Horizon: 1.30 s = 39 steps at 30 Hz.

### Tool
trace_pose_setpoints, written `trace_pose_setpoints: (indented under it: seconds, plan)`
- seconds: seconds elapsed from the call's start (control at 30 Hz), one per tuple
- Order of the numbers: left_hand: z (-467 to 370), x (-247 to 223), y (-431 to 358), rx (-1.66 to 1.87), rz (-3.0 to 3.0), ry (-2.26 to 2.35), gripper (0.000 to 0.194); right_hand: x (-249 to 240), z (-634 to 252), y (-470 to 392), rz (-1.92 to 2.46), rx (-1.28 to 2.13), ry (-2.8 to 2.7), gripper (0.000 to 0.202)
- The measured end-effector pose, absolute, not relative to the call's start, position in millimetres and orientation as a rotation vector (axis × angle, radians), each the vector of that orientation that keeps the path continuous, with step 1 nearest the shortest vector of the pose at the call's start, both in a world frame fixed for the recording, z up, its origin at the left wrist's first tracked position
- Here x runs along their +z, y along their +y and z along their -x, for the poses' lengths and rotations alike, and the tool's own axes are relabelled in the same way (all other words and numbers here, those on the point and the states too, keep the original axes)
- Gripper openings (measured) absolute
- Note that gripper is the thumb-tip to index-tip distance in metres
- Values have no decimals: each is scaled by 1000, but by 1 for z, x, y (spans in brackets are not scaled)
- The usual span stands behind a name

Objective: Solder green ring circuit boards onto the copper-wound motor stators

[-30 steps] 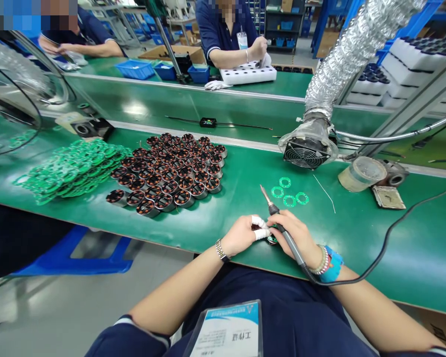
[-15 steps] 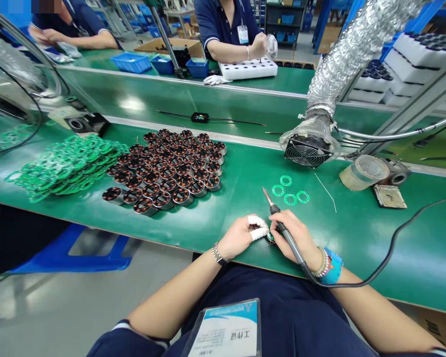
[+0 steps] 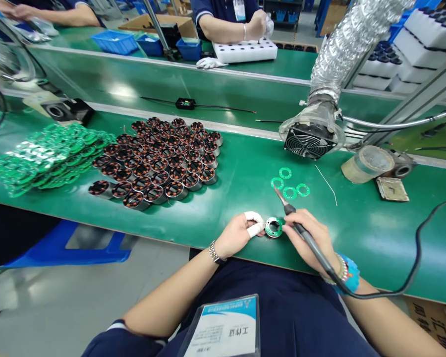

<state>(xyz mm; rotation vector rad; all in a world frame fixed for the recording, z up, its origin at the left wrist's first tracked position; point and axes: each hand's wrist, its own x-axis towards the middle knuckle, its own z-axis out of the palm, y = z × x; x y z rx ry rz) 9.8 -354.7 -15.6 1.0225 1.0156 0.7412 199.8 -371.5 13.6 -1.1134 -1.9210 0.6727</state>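
Near the table's front edge, my left hand (image 3: 241, 232), with white covers on two fingers, pinches the left side of a motor stator (image 3: 269, 235). A green ring-shaped circuit board (image 3: 274, 227) lies on top of the stator. My right hand (image 3: 310, 235) is closed around a soldering iron (image 3: 307, 237), whose tip points up and away to the left. The thumb and fingertips of that hand are close to the ring's right edge; I cannot tell whether they touch it. Several loose green rings (image 3: 290, 192) lie just beyond the iron's tip.
Left of my hands are many motor stators (image 3: 159, 163) in a cluster and a pile of green circuit boards (image 3: 48, 153). A fume duct with a fan (image 3: 308, 141), a solder wire (image 3: 327, 184) and a cloudy tub (image 3: 367, 163) are at the right. A person (image 3: 230, 25) works opposite.
My right hand and the soldering iron have shifted right and slightly down, uncovering the ring board on the stator. My left hand still pinches the stator. The whole view has shifted slightly.
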Motion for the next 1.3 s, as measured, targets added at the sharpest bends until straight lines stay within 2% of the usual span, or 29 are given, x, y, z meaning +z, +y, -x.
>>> trace_pose_setpoints:
  seconds: [0.2, 0.4, 1.0, 1.13, 1.3]
  plan:
    - [-9, -19, -354, 749, -1026, 1058, 15, 26, -224, -384, 1021, 740, -1961, 30]
    - [-10, -19, -354, 759, -1038, 1058, 14, 30, -223, -385, 1055, 767, -1937, 20]
    - [-10, -20, -355, 758, -1081, 1099, 12, 32, -226, -383, 1045, 800, -1938, 26]
    - [-10, -20, -354, 766, -1073, 1086, 12, 22, -222, -364, 997, 785, -2132, 26]
    - [-11, -20, -355, 778, -1044, 1067, 15, 8, -213, -342, 874, 939, -2383, 34]
